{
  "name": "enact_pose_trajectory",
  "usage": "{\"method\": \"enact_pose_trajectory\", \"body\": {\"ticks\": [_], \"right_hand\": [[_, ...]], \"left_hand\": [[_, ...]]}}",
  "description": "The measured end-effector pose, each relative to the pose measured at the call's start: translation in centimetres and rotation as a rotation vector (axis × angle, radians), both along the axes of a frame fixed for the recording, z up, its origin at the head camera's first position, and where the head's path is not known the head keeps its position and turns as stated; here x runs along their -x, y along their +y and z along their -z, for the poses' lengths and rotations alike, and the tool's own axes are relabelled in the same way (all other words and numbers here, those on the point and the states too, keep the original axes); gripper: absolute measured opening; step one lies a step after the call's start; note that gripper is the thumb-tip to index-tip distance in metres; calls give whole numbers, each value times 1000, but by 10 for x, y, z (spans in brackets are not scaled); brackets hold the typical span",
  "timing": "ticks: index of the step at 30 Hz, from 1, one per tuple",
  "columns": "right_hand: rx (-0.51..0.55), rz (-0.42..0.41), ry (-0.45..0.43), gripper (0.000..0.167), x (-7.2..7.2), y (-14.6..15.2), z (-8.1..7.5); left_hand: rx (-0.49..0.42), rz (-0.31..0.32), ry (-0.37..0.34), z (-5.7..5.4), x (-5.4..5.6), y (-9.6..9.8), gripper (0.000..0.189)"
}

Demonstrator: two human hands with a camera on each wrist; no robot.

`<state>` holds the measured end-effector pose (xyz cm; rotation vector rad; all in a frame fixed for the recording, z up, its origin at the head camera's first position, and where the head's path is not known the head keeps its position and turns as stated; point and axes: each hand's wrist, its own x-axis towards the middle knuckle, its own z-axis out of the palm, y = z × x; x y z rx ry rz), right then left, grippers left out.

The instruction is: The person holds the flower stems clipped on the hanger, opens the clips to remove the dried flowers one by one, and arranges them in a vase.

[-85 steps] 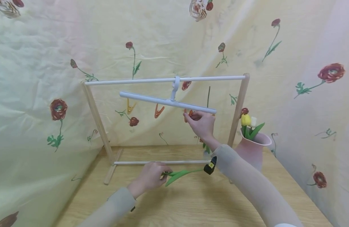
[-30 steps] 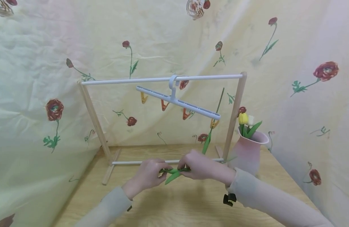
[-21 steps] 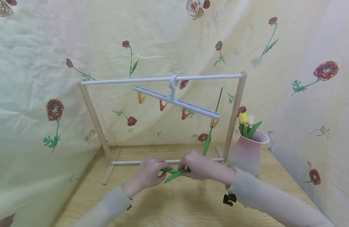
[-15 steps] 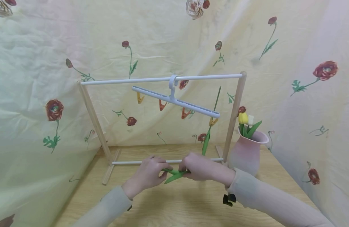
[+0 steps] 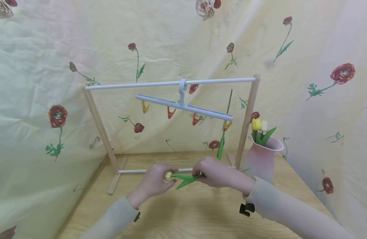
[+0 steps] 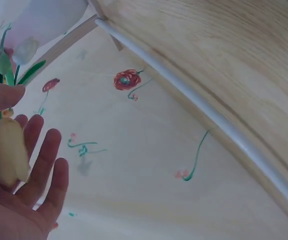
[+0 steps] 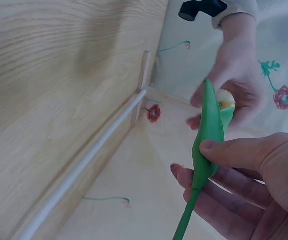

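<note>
My right hand (image 5: 214, 172) pinches an artificial tulip (image 5: 186, 180) by its green leaves and stem, thumb (image 7: 226, 150) lying across the front. The pale yellow bloom (image 6: 6, 152) points left and rests within my left hand (image 5: 153, 181), whose fingers lie loosely spread around it. Above, a light blue hanger (image 5: 183, 107) hangs tilted, right end lower. Its rightmost yellow clip (image 5: 226, 125) holds another tulip (image 5: 221, 147) upside down by the stem. That tulip's white bloom (image 6: 25, 51) shows in the left wrist view; in the head view my right hand hides it.
A yellow clip (image 5: 145, 107) and two orange clips (image 5: 171, 113) dangle from the hanger. The rack has a white top rail (image 5: 135, 85), wooden posts (image 5: 99, 129) and a low white bar (image 5: 132, 171). A pink vase (image 5: 259, 162) with tulips stands right on the wooden table (image 5: 177, 215).
My right hand has come down from the hanger's clip to the tulip that my left hand held alone. The left fingers have loosened, and the pale bloom shows. The hanger has swung slightly.
</note>
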<state>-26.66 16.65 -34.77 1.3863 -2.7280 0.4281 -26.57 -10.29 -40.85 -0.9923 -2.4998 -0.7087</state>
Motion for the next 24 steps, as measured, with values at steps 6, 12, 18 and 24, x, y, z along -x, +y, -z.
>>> {"method": "enact_pose_trajectory", "body": {"ticks": [6,12,18,24], "right_hand": [[41,16,18,12,-3,14,-14],[112,31,65,15,-1,30,-28],[284,72,65,21,-5,44,-48],[453,173,195,24,-6,63,-66]], "left_hand": [[-167,-72,-186,7,6,-4,36],[-202,-70,-229,11,8,-7,28],[-279,-54,-289,16,8,-5,34],[-322,-59,-318,22,7,3,33]]}}
